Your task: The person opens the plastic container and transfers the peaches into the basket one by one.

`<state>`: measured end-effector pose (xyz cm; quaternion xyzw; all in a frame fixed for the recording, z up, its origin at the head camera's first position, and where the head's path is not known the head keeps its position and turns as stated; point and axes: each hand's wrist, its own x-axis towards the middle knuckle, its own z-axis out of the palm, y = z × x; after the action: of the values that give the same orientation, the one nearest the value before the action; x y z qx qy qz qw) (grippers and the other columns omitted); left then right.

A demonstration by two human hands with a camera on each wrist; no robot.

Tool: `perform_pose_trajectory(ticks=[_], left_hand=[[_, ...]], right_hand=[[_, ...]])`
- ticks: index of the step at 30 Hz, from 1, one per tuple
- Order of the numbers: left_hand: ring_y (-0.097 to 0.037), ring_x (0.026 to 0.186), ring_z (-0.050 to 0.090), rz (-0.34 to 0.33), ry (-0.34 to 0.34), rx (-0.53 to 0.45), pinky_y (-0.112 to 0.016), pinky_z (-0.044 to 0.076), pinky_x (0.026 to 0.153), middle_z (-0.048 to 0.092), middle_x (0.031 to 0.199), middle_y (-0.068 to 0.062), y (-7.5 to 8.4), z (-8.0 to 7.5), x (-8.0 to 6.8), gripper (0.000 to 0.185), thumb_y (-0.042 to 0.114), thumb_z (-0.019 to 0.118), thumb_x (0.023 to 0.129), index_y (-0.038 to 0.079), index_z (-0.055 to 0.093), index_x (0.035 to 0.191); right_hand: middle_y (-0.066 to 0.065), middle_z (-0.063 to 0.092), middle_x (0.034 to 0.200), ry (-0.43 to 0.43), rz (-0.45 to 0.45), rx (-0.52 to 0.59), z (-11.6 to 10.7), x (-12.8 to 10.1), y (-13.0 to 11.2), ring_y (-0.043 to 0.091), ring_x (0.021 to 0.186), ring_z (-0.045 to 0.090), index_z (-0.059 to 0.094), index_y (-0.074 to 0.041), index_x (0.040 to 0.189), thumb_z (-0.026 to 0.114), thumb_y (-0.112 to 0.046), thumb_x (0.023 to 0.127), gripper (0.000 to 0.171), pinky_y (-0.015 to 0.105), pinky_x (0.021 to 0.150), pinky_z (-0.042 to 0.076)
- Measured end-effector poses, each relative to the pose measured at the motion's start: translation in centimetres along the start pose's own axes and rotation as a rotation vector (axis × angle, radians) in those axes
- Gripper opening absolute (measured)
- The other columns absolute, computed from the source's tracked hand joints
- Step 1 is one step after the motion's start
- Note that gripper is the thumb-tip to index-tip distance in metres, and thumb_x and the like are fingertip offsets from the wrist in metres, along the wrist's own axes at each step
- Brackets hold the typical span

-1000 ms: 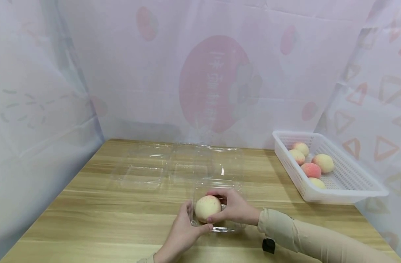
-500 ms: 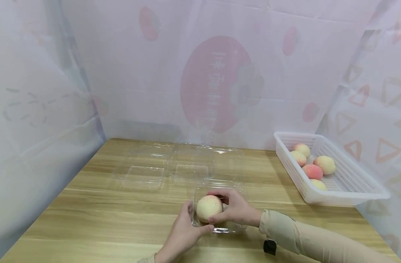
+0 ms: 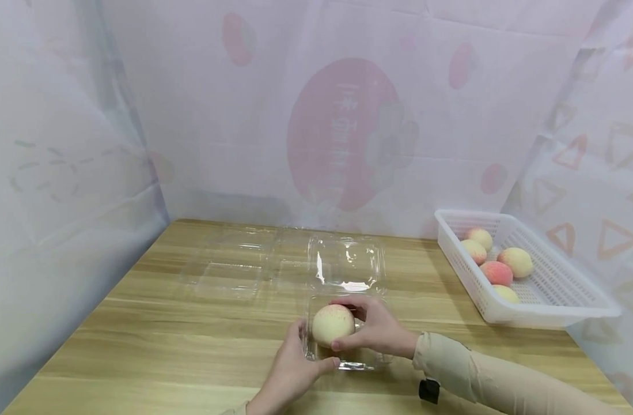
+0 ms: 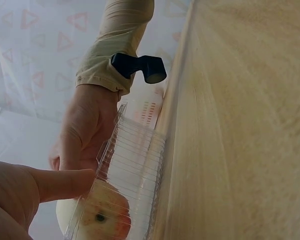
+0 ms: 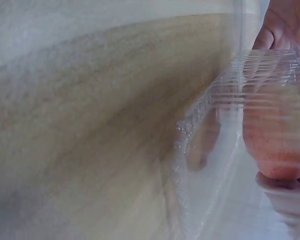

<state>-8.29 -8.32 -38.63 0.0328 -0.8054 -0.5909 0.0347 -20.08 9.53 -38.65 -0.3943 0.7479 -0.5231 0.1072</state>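
The right hand [image 3: 378, 329] grips a pale yellow peach [image 3: 330, 326] with a red blush, its thumb on the near side. Beneath and around the peach is the base of a clear plastic clamshell box [image 3: 355, 365], whose lid [image 3: 347, 262] stands open at the back. At the box's left front corner, the left hand [image 3: 291, 366] holds the wall, thumb over the front rim. The left wrist view shows the peach [image 4: 107, 212] behind the ribbed wall [image 4: 137, 155]. In the right wrist view the peach [image 5: 275, 135] appears partly through clear plastic.
More clear plastic boxes [image 3: 230, 279] lie open at the back left of the wooden table [image 3: 155, 340]. A white slotted basket [image 3: 560, 308] with several peaches [image 3: 515, 262] stands at the right. Printed cloth [image 3: 233, 115] encloses the back and sides.
The view has shifted slightly, moving everything a little to the right. Bright glare now shows on the box's lid, which seems to have tilted. Both hands keep their holds.
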Motion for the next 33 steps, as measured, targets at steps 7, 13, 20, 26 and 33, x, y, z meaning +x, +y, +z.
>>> perform_pose_trajectory(ticks=[7, 13, 20, 26, 33], left_hand=[[-0.052, 0.126, 0.042, 0.003, 0.025, 0.018, -0.071, 0.032, 0.100, 0.044, 0.138, -0.035, 0.1, 0.0, -0.3, 0.098, 0.016, 0.090, 0.067, -0.009, 0.032, 0.142], [-0.050, 0.124, 0.045, 0.016, 0.046, 0.027, -0.069, 0.034, 0.100, 0.046, 0.136, -0.034, 0.1, 0.0, -0.2, 0.095, 0.017, 0.089, 0.068, -0.010, 0.033, 0.140], [-0.045, 0.121, 0.049, -0.005, 0.059, 0.013, -0.063, 0.038, 0.101, 0.050, 0.133, -0.030, 0.1, -0.1, 0.0, 0.087, 0.013, 0.089, 0.068, -0.009, 0.037, 0.134], [-0.043, 0.117, 0.052, -0.010, 0.081, 0.037, -0.061, 0.040, 0.100, 0.052, 0.131, -0.031, 0.2, 0.0, 0.0, 0.086, 0.014, 0.090, 0.066, -0.008, 0.040, 0.132], [-0.043, 0.116, 0.054, -0.017, 0.107, 0.043, -0.060, 0.042, 0.098, 0.053, 0.130, -0.030, 0.2, 0.3, 0.0, 0.083, 0.015, 0.091, 0.065, -0.006, 0.042, 0.129]], right_hand=[[0.012, 0.064, 0.121, 0.011, -0.003, 0.006, -0.5, -0.3, -0.1, 0.025, 0.108, 0.063, 0.062, 0.004, 0.126, 0.092, -0.015, 0.066, 0.070, 0.036, 0.095, 0.051], [0.013, 0.062, 0.125, 0.044, -0.038, 0.019, -1.1, -0.1, -0.4, 0.026, 0.111, 0.062, 0.061, 0.004, 0.127, 0.091, -0.013, 0.067, 0.069, 0.034, 0.096, 0.050], [0.013, 0.063, 0.125, 0.044, -0.061, 0.027, -1.5, -0.1, -0.9, 0.025, 0.110, 0.063, 0.059, 0.004, 0.129, 0.090, -0.013, 0.070, 0.069, 0.033, 0.095, 0.051], [0.010, 0.063, 0.125, 0.055, -0.033, 0.036, -1.8, -0.2, -0.9, 0.023, 0.110, 0.063, 0.060, 0.001, 0.129, 0.090, -0.012, 0.069, 0.069, 0.035, 0.096, 0.051], [0.011, 0.063, 0.125, 0.066, -0.029, 0.041, -2.0, -0.5, -1.1, 0.024, 0.110, 0.063, 0.060, 0.002, 0.129, 0.090, -0.011, 0.069, 0.069, 0.035, 0.095, 0.051]])
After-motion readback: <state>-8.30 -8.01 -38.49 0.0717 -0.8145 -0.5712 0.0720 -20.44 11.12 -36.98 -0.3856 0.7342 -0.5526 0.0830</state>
